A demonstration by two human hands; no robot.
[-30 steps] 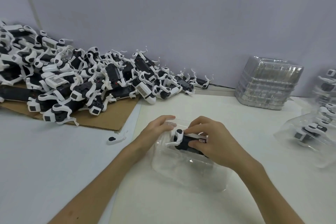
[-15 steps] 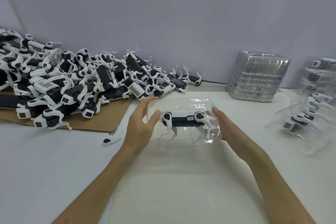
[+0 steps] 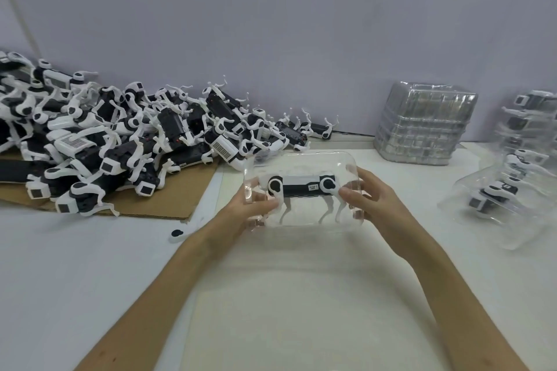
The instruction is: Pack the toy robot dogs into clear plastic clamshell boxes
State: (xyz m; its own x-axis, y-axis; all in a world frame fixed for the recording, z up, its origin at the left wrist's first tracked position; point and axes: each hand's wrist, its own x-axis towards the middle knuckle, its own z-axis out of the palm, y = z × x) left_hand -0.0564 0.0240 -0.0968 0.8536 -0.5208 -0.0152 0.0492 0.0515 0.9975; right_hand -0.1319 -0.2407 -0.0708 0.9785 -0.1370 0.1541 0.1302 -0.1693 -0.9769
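Just right of the heap of loose toy dogs (image 3: 120, 141), the left hand (image 3: 241, 214) and right hand (image 3: 373, 199) grip opposite ends of a clear clamshell box (image 3: 301, 163). One black-and-white toy robot dog (image 3: 301, 185) lies inside.

The box (image 3: 301, 164) I hold: clear, glossy, smooth plastic, catching highlights. Toy dog (image 3: 301, 187) inside it: smooth black and white plastic with a slight sheen. Stack of empty boxes (image 3: 425, 129): the same shiny clear plastic. Cardboard sheet (image 3: 168, 202): matt brown. Table (image 3: 286, 295): matt white.
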